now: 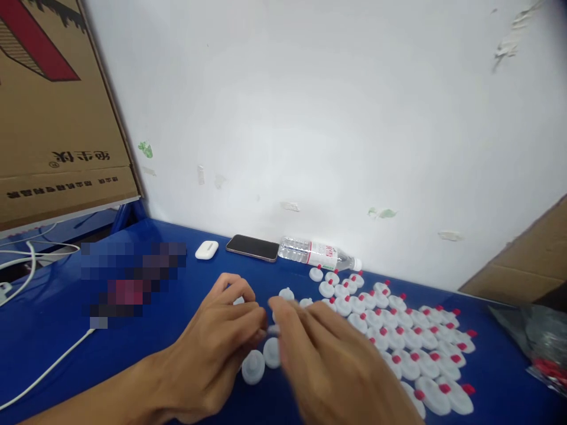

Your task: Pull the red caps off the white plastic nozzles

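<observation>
My left hand [217, 342] has its fingers curled into a pinch at the middle of the blue table. Close against it, my right hand [328, 360] is closed too, slightly blurred. A small whitish plastic piece [273, 330] shows at the left fingertips, mostly hidden; what the right fingers pinch is out of sight. Just below the hands lie white round plastic caps with a raised centre, one [253, 367] in full view and another [271, 352] partly covered. Beyond the hands is a further plain cap [286, 293]. To the right, several rows of similar white caps [394, 339] carry red tips.
At the back lie a white earphone case [207, 250], a phone [252, 248] and a water bottle [319, 252] on its side, against the white wall. A cardboard box [66, 130] stands left. A plastic bag with red pieces [549, 369] lies far right. A white cable [53, 369] crosses the left.
</observation>
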A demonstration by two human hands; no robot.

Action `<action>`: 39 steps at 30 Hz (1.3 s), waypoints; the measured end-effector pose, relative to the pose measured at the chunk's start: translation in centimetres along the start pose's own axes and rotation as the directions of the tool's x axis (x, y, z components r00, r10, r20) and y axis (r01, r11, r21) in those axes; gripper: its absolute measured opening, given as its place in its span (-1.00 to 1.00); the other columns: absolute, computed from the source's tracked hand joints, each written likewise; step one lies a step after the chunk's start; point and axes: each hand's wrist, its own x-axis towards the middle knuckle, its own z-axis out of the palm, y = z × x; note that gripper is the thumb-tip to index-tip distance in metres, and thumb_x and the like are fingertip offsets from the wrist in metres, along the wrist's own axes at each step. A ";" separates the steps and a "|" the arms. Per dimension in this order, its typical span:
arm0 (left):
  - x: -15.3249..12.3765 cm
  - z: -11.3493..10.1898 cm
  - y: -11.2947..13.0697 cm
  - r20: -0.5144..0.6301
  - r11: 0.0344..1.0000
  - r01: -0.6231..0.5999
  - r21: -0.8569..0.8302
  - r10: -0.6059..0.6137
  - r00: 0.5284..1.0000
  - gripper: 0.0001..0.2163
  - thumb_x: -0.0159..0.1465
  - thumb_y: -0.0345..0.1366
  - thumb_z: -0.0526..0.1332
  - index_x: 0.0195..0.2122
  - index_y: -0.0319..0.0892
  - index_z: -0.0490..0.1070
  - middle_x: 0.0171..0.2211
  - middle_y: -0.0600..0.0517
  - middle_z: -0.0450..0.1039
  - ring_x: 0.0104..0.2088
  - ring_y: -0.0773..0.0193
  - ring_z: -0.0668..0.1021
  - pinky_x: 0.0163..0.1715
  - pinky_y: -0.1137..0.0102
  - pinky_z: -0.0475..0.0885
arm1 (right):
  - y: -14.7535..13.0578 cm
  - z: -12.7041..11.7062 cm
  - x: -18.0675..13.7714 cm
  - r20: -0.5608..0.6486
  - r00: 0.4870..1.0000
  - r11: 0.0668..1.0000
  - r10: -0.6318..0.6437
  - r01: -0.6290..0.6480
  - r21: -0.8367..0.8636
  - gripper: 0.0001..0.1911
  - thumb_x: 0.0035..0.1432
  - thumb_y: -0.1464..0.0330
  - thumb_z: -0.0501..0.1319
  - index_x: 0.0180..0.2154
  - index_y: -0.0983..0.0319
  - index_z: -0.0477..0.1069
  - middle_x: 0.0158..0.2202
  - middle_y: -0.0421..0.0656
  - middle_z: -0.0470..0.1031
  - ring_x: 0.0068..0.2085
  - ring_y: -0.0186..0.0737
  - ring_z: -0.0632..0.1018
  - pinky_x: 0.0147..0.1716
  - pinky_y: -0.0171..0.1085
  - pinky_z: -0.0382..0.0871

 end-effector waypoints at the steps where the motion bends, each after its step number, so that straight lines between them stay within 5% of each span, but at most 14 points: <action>1: 0.0 -0.2 0.1 0.013 0.999 0.039 -0.023 -0.039 0.999 -0.79 0.40 -0.50 -0.08 -0.37 -0.13 0.16 -0.47 0.07 0.27 -0.35 0.17 0.29 -0.26 0.15 0.17 | 0.6 -0.2 0.1 -0.011 1.000 0.999 -0.005 0.004 -0.050 -0.67 0.31 0.60 0.03 0.01 0.27 0.42 -0.26 -0.01 0.58 -0.29 -0.05 0.57 -0.35 -0.17 0.44; 4: 0.2 -0.5 0.1 0.056 0.992 0.121 -0.030 -0.120 0.991 -0.72 0.48 -0.49 -0.12 -0.40 -0.13 0.10 -0.49 0.09 0.23 -0.35 0.20 0.29 -0.28 0.19 0.20 | 3.4 -0.7 0.6 0.019 0.994 0.987 0.105 -0.102 -0.127 -0.76 0.32 0.57 0.08 -0.34 0.19 0.42 -0.39 -0.06 0.53 -0.38 -0.07 0.54 -0.41 -0.18 0.38; 9: 0.6 -0.1 -1.0 0.112 0.986 0.058 0.156 -0.076 0.991 -0.76 0.43 -0.48 0.02 -0.40 -0.17 0.25 -0.46 0.06 0.28 -0.31 0.18 0.27 -0.17 0.15 0.21 | 7.5 -1.2 0.1 0.257 0.869 0.905 0.424 -0.393 -0.166 -0.93 0.33 0.38 0.23 -0.22 0.12 0.50 -0.34 -0.14 0.59 -0.39 -0.06 0.58 -0.44 -0.18 0.34; 14: 0.6 0.1 -1.5 0.152 0.964 0.050 0.262 -0.092 0.984 -0.80 0.41 -0.45 0.08 -0.37 -0.19 0.37 -0.45 0.02 0.33 -0.27 0.13 0.29 -0.09 0.11 0.22 | 9.1 -1.4 -0.8 0.447 0.775 0.894 0.447 -0.388 -0.222 -0.92 0.24 0.41 0.31 -0.29 0.11 0.56 -0.21 -0.10 0.58 -0.12 0.05 0.60 -0.29 -0.14 0.41; 18: 0.5 -0.1 -1.6 0.212 0.961 0.028 0.275 -0.089 0.973 -0.83 0.38 -0.44 0.10 -0.35 -0.18 0.41 -0.41 -0.01 0.36 -0.24 0.09 0.33 -0.03 0.06 0.22 | 9.3 -1.3 -0.4 0.576 0.646 0.859 0.500 -0.453 -0.238 -0.84 0.21 0.48 0.29 -0.28 0.11 0.60 -0.32 -0.14 0.61 -0.30 -0.03 0.63 -0.46 -0.25 0.30; 21: 0.4 -0.1 -1.8 0.229 0.964 0.026 0.266 -0.090 0.969 -0.85 0.36 -0.44 0.11 -0.34 -0.18 0.43 -0.39 -0.02 0.39 -0.20 0.06 0.37 0.02 0.04 0.21 | 9.1 -0.9 -0.1 0.627 0.596 0.850 0.502 -0.474 -0.230 -0.77 0.20 0.54 0.26 -0.30 0.11 0.62 -0.37 -0.16 0.63 -0.37 -0.10 0.63 -0.47 -0.28 0.26; 26: 0.5 0.0 -2.1 0.220 0.963 0.035 0.266 -0.095 0.971 -0.87 0.37 -0.43 0.12 -0.27 -0.18 0.45 -0.33 -0.02 0.42 -0.19 0.07 0.38 0.02 0.04 0.21 | 9.1 -0.7 -0.4 0.623 0.612 0.863 0.488 -0.447 -0.237 -0.84 0.25 0.46 0.30 -0.20 0.11 0.64 -0.31 -0.11 0.66 -0.29 0.01 0.65 -0.39 -0.21 0.32; 29: 0.6 0.0 -2.1 0.176 0.954 0.021 0.300 -0.077 0.981 -0.84 0.39 -0.47 0.08 -0.18 -0.19 0.45 -0.30 -0.03 0.44 -0.17 0.07 0.38 -0.02 0.06 0.21 | 8.4 -1.3 0.1 0.556 0.679 0.873 0.480 -0.431 -0.228 -0.81 0.37 0.37 0.20 -0.16 0.13 0.62 -0.38 -0.11 0.63 -0.31 0.05 0.63 -0.36 -0.13 0.34; 32: 0.6 -0.1 -2.1 0.118 0.945 0.015 0.328 -0.057 0.991 -0.81 0.39 -0.50 0.05 -0.18 -0.20 0.44 -0.31 -0.04 0.43 -0.17 0.07 0.38 -0.05 0.08 0.21 | 6.7 -2.6 1.1 0.463 0.777 0.859 0.426 -0.509 0.064 -0.77 0.40 0.33 0.15 -0.22 0.08 0.60 -0.36 -0.20 0.63 -0.34 -0.08 0.61 -0.32 -0.15 0.37; 35: 0.6 -0.1 -2.3 0.109 0.943 0.003 0.334 -0.042 0.993 -0.82 0.39 -0.51 0.04 -0.18 -0.20 0.41 -0.32 -0.03 0.42 -0.18 0.06 0.38 -0.07 0.08 0.22 | 4.8 -4.2 1.9 0.445 0.820 0.613 0.360 -0.567 0.550 -0.67 0.42 0.11 0.14 -0.31 0.05 0.60 -0.31 -0.25 0.65 -0.28 -0.17 0.63 -0.33 -0.25 0.44; 39: 0.5 -0.1 -2.4 0.121 0.950 -0.014 0.312 -0.025 0.992 -0.79 0.37 -0.50 0.01 -0.14 -0.17 0.39 -0.30 -0.03 0.42 -0.17 0.04 0.39 -0.07 0.04 0.25 | 2.6 -5.7 2.0 0.508 0.837 0.030 0.202 -0.524 0.851 -0.59 0.39 -0.02 0.13 -0.29 0.03 0.63 -0.44 -0.24 0.65 -0.24 -0.17 0.69 -0.10 -0.23 0.54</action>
